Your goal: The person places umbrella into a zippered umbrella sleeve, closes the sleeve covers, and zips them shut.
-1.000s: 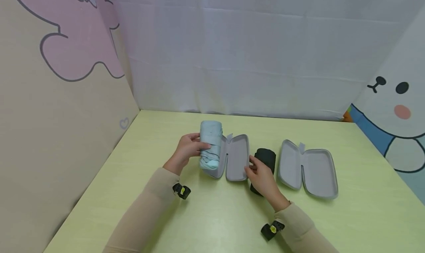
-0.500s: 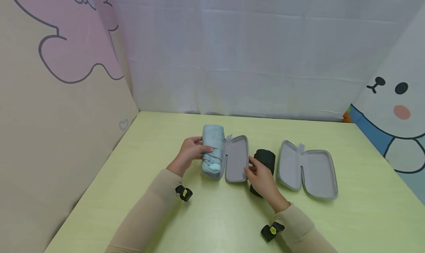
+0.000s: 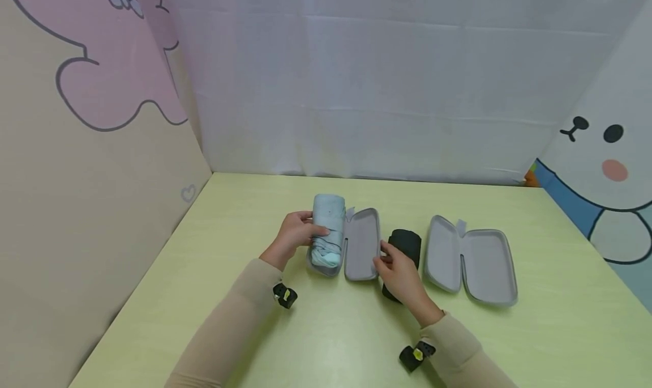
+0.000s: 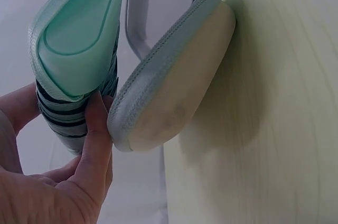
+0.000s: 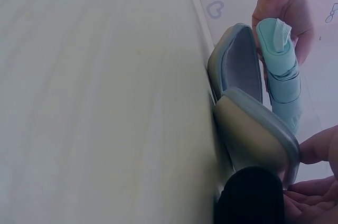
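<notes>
In the head view my left hand (image 3: 294, 237) grips a light-blue folded umbrella (image 3: 328, 227) above the left half of an unzipped grey case (image 3: 363, 244). The left wrist view shows the umbrella's mint end and strap (image 4: 79, 34), with thumb and fingers on either side; a gap separates this end from the case rim (image 4: 153, 65). My right hand (image 3: 402, 272) pinches the outer edge of the case's right half. Under that hand lies a black rolled bundle (image 3: 407, 242), partly hidden. The right wrist view shows my right thumb (image 5: 319, 146) against the case rim.
A second grey case (image 3: 491, 263) lies spread on the pale yellow table (image 3: 326, 337) to the right of the black bundle. A white curtain (image 3: 356, 94) hangs behind the table, with printed panels at both sides.
My left hand has brought the umbrella slightly right and lower in the head view, over the case's left half. The right hand stays at the case edge.
</notes>
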Available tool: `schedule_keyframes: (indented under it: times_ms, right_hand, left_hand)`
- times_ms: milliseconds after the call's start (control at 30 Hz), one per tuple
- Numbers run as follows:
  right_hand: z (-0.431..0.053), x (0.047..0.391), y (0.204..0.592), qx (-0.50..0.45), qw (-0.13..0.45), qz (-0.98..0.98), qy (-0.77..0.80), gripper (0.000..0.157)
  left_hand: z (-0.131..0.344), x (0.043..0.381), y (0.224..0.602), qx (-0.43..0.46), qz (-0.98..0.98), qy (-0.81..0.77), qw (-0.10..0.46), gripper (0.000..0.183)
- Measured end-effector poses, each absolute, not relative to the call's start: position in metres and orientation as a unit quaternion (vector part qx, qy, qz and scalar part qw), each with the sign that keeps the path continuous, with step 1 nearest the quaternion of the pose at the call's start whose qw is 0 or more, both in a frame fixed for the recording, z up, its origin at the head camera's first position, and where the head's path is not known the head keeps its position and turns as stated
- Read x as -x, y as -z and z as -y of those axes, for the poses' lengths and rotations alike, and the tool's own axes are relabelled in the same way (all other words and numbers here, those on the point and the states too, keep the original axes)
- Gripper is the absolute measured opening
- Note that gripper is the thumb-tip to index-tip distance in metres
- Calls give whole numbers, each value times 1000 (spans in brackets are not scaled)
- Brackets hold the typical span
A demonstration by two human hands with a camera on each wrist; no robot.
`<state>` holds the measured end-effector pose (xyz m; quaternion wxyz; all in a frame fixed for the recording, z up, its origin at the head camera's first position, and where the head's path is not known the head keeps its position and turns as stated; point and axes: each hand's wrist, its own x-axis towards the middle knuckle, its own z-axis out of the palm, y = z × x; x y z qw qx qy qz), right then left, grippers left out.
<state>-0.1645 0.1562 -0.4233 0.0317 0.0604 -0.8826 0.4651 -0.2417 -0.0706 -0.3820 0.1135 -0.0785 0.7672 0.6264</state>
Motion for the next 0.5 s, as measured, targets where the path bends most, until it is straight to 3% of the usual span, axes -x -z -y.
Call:
schedule_keyframes:
  times_ms: [500]
  right_hand:
    - [-157, 163, 424, -62, 37, 884, -462, 48]
  left_hand:
    - [68, 246, 388, 79, -804, -577, 121, 61]
